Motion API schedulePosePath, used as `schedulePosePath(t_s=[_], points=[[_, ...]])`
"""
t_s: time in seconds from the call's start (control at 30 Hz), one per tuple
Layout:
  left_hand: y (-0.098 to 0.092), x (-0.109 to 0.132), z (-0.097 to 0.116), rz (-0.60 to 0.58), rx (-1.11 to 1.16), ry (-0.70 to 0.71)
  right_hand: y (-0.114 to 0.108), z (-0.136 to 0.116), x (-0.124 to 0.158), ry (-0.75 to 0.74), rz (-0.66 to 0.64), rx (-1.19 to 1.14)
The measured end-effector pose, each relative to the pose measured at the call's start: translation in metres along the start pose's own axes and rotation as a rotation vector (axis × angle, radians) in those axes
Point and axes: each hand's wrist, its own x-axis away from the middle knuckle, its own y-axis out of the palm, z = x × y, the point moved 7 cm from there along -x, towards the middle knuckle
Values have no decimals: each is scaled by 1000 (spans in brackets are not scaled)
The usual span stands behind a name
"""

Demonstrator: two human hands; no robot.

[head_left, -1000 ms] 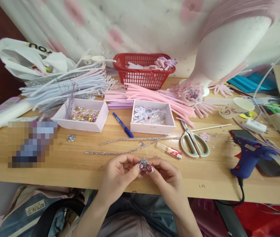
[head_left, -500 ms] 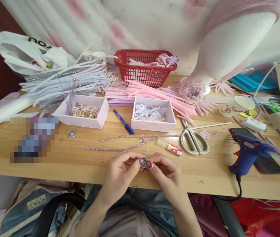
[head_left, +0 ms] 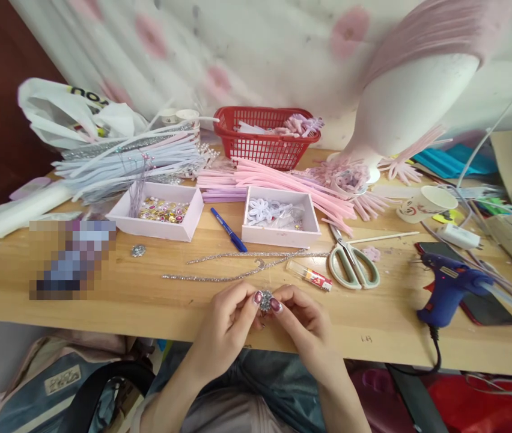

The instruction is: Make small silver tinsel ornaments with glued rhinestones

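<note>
Between my two thumbs sits a small silver tinsel flower (head_left: 265, 300), its glittery petals bunched together. My left hand (head_left: 231, 319) pinches it from the left, thumb on top and fingers curled beneath. From the other side my right hand (head_left: 301, 319) grips the same piece, also with thumb above and fingers folded under. Both hands are just over the table's front edge. A similar silver flower (head_left: 137, 251) lies apart on the left of the table. Beyond my fingers are silver tinsel pipe cleaners (head_left: 211, 278) and a lighter (head_left: 316, 278).
Scissors (head_left: 354, 264) and a blue glue gun (head_left: 448, 288) lie to the right, near a phone (head_left: 490, 310). Behind stand a box of gems (head_left: 157, 230), a second white box (head_left: 280, 236), a blue pen (head_left: 229, 230), pink pipe cleaners (head_left: 278, 180) and a red basket (head_left: 265, 150).
The camera view has tilted slightly upward and shifted. Both hands still hold the silver flower, which now shows its petals more fully between the thumbs.
</note>
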Motion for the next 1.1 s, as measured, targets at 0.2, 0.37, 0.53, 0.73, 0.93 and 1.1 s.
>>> schedulePosePath(t_s=[0.2, 0.37, 0.53, 0.73, 0.93, 1.1], points=[[-2, 4, -4, 72, -64, 42, 2, 2, 2, 4, -28, 82], [-76, 8, -24, 413, 76, -6, -18, 17, 2, 39, 174, 21], [-143, 20, -34, 658, 107, -34, -29, 21, -3, 12, 381, -312], [-114, 19, -35, 541, 72, -110, -24, 20, -5, 9, 290, -228], [-80, -2, -20, 379, -59, -106, -29, 29, -1, 10, 251, 2], [-76, -16, -9, 342, -124, -78, -34, 32, 1, 5, 267, 84]])
